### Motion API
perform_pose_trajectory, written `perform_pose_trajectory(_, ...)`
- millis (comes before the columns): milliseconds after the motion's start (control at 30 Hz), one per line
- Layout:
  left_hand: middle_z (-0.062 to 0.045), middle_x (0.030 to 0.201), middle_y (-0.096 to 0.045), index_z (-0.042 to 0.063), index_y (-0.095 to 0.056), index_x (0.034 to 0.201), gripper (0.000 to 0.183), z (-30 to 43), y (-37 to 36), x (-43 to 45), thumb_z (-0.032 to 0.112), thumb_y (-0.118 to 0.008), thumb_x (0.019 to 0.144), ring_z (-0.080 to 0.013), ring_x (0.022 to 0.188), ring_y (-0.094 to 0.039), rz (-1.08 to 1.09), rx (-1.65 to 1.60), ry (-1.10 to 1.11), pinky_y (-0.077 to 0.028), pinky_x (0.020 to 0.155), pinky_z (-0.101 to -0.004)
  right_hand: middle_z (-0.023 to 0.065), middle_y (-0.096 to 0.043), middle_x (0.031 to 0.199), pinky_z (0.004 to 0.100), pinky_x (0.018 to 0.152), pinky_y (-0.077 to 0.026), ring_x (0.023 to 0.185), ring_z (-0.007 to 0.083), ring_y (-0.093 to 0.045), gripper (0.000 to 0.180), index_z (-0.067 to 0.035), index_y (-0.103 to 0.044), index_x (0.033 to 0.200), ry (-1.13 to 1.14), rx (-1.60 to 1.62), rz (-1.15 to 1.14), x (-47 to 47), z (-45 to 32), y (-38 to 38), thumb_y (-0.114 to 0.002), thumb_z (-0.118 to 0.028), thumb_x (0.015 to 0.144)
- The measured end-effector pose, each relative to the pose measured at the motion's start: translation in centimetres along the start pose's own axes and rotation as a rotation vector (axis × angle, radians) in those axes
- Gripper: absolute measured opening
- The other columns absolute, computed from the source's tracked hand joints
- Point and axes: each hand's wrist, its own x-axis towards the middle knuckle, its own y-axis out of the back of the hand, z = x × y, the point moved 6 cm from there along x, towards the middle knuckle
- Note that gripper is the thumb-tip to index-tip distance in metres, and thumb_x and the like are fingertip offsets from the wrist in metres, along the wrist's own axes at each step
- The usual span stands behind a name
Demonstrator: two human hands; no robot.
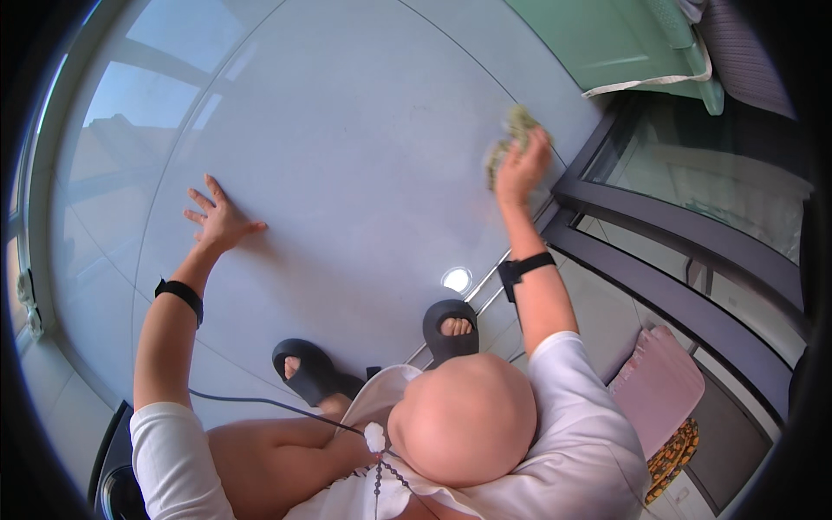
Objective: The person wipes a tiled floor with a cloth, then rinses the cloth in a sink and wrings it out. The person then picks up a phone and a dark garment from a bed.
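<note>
My right hand (524,170) grips a crumpled yellow-green cloth (518,125), pressed against the glossy pale tile floor (351,149) near the door track. Both the cloth and this hand look slightly blurred. On the left, my left hand (223,221) is spread with its fingers apart and holds nothing. It appears to rest on the same floor, though the palm side is hidden. Black straps circle both forearms.
A dark-framed glass sliding door (676,234) and its metal track (484,283) run along the right. A green plastic container (598,45) stands at the upper right. Behind the door is a pink cloth-covered seat (663,383). My dark slippers (312,374) are below, and a window frame (39,195) lines the left.
</note>
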Motion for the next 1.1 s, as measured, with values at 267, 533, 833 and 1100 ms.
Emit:
perform_pose_trajectory(267,-0.031,0.147,0.023,0.015,0.021,0.145,0.14,-0.4,-0.3,0.5,0.036,-0.089,0.06,-0.0613,0.131,0.014,0.013,0.0,-0.004,-0.016,0.094,-0.0779,0.0218,-0.03,0.146,0.0512,0.112,-0.019,0.137,0.0433,-0.02,0.054,-0.005,-0.042,0.137,-0.141,-0.146,-0.274,3.0,4.8,-5.3,-0.057,-0.025,0.089)
perform_pose_trajectory(533,-0.032,0.147,0.024,0.014,0.02,0.146,0.145,-0.3,0.2,0.1,0.038,-0.09,0.055,-0.0609,0.131,0.014,0.01,-0.003,-0.001,-0.014,0.094,-0.0775,0.015,-0.041,0.141,0.0444,0.111,-0.027,0.136,0.0369,-0.028,0.053,-0.011,-0.051,0.13,0.278,0.205,-0.391,3.4,-12.1,-12.7,-0.061,-0.006,0.078)
perform_pose_trajectory(833,-0.033,0.146,0.024,0.012,0.019,0.146,0.145,-0.4,0.2,-0.1,0.04,-0.09,0.055,-0.0619,0.13,0.017,-0.01,-0.046,-0.039,-0.013,0.093,-0.0785,0.012,-0.033,0.148,0.0466,0.107,-0.029,0.138,0.0369,-0.025,0.053,-0.022,-0.049,0.135,0.126,-0.057,-0.44,8.9,-4.3,-10.6,-0.062,-0.017,0.084)
perform_pose_trajectory(1100,-0.033,0.146,0.023,0.01,0.018,0.146,0.146,-0.2,0.6,-0.3,0.041,-0.09,0.054,-0.0619,0.13,0.016,-0.026,-0.017,-0.02,-0.015,0.094,-0.0773,0.0084,-0.036,0.147,0.0449,0.11,-0.027,0.137,0.0321,-0.029,0.05,-0.022,-0.052,0.132,0.464,0.217,-0.414,10.6,-12.5,-19.1,-0.06,-0.016,0.082)
